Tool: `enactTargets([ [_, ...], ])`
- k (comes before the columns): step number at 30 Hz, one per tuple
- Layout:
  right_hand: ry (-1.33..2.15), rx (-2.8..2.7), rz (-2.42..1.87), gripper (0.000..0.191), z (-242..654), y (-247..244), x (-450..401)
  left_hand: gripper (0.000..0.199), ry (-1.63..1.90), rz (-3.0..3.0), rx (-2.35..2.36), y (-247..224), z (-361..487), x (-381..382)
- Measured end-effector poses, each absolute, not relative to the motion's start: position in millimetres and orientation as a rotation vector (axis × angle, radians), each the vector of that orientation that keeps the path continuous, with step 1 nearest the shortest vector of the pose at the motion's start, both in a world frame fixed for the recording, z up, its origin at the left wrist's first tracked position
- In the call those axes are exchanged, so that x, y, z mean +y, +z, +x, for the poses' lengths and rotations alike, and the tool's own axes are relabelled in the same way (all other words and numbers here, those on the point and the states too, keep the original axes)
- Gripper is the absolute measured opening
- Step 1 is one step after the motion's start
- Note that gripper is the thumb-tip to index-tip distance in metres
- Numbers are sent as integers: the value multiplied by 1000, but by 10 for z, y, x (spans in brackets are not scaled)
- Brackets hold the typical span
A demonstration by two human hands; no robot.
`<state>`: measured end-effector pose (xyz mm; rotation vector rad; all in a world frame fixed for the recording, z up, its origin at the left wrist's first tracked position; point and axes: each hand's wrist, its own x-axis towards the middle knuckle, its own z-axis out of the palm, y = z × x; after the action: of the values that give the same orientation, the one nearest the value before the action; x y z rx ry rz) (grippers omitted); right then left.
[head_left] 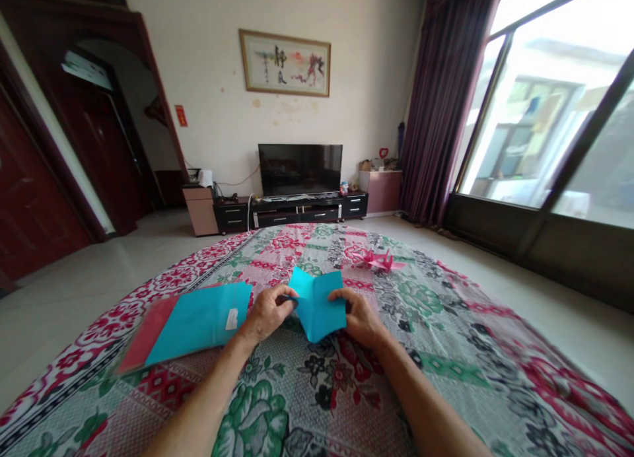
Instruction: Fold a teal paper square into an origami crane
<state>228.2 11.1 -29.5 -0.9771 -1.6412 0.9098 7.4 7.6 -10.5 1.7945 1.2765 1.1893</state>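
A creased sheet of bright blue paper is held up between my two hands, just above the patterned tablecloth. My left hand pinches its left edge between thumb and fingers. At the right edge, my right hand grips the sheet, fingers in front and thumb partly hidden. Fold lines cross the middle of the sheet, and its halves tilt toward each other. To the left lies a clear packet of blue and red paper with a small white label. Beyond my right hand sits a folded pink paper piece.
The round table wears a floral cloth. Past its far edge stand a black television on a low cabinet and a side cabinet. A purple curtain and large window are at the right.
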Motion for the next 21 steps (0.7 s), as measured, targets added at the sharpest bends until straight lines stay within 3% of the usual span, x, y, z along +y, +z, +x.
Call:
enactTargets([
  [7,1128,-1285,-873,29,2152,-155,80,18,1414,1385,1123,-32,95,48],
  [13,965,-1332,-932,17,2065,-129,65,69,1414,1191,906,-38,245,1],
  [21,988,-1285,-830,18,2042,-174,105,75,1475,993,769,-35,376,-75],
])
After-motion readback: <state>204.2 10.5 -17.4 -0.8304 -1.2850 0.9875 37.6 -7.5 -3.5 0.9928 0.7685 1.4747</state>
